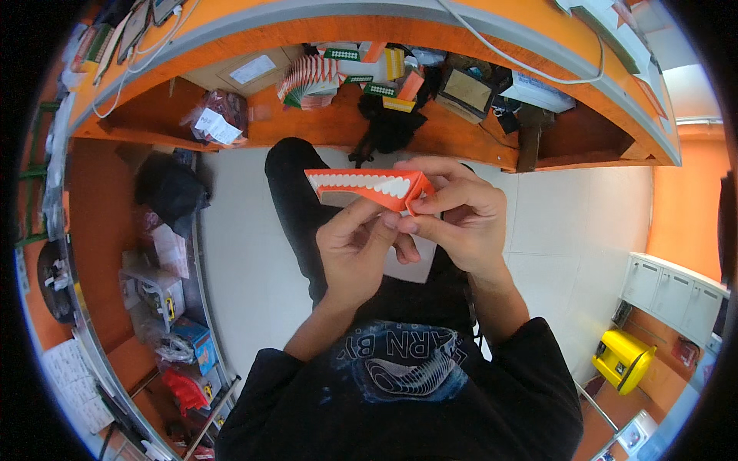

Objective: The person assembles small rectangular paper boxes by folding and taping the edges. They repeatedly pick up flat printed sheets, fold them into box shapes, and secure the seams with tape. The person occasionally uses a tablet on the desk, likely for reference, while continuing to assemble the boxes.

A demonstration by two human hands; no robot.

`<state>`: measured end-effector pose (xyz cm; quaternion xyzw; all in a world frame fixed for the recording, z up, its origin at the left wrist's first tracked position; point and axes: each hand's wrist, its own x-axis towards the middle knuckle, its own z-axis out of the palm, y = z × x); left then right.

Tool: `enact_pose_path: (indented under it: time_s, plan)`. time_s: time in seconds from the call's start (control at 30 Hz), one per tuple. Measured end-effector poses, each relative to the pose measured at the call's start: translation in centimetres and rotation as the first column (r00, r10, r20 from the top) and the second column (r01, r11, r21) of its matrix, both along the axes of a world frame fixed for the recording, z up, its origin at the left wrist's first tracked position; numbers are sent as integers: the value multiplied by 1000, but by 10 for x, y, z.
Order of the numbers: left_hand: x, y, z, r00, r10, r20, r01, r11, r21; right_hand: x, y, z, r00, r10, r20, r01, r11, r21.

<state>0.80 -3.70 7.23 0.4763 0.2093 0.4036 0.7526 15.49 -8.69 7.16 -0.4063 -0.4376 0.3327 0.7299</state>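
Observation:
Above my lap I hold a small orange folded card carton (357, 187) with a row of white rounded shapes along its side. It lies lengthwise from left to right, and a grey-brown face shows under its left part. My left hand (355, 247) grips its lower edge from below, thumb and fingers pressed together. At the right end, my right hand (460, 211) pinches the folded corner between thumb and fingers. Both thumbs nearly meet near that end. The fingers hide part of the carton's end, so I cannot tell whether its flap is tucked in.
Under the orange desk (254, 37), a shelf bears a fanned stack of cards (309, 79), a cardboard box (250, 71), a black cloth-like bundle (390, 127) and a plastic-wrapped packet (219, 123). Shelves with a black bag (171, 192) stand left. A yellow case (621, 361) sits right.

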Motion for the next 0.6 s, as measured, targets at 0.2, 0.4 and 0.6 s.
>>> enact_pose_path:
  time_s: [0.2,0.4,0.6]
  plan:
    - [-5,-7,6,1000,-12,11,14,990,-142,-11,3,-1,736,-358,575,350,928,130]
    - [4,-7,-4,998,12,-67,-16,997,-73,-6,1,1,974,-167,151,194,962,-192]
    - [-6,7,-16,984,-108,-142,102,994,-48,8,4,1,913,-66,403,188,944,-271]
